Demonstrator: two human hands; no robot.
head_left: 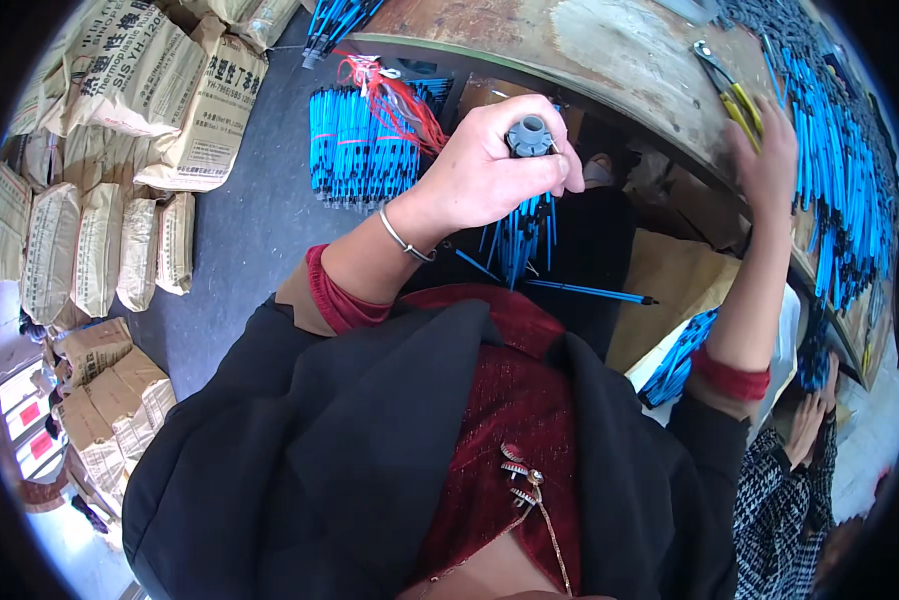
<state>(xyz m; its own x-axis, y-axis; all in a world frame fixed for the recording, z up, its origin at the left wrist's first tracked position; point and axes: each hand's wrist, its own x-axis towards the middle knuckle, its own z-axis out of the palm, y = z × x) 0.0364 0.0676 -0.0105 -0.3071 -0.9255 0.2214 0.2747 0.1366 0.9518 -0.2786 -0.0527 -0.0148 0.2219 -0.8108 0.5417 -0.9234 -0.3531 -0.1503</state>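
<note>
My left hand (pixel 509 165) is closed around a bundle of thin blue sticks (pixel 517 240) above my lap. At the top of the bundle, a round grey notched piece with a hole in it (pixel 529 137) shows between thumb and fingers. To the right, my right hand (pixel 769 155) is at the worktable, its fingers around the yellow handles of a pair of pliers (pixel 737 110). The pliers' metal jaws point toward the far left. A loose blue stick with a black tip (pixel 594 291) lies across my lap.
More blue sticks (pixel 839 170) are heaped on the wooden worktable (pixel 609 50). Banded bundles (pixel 364 145) stand on the floor at left, beside red and white strands (pixel 399 100). Paper sacks (pixel 99 240) line the far left. Another person's hands (pixel 807 425) work at lower right.
</note>
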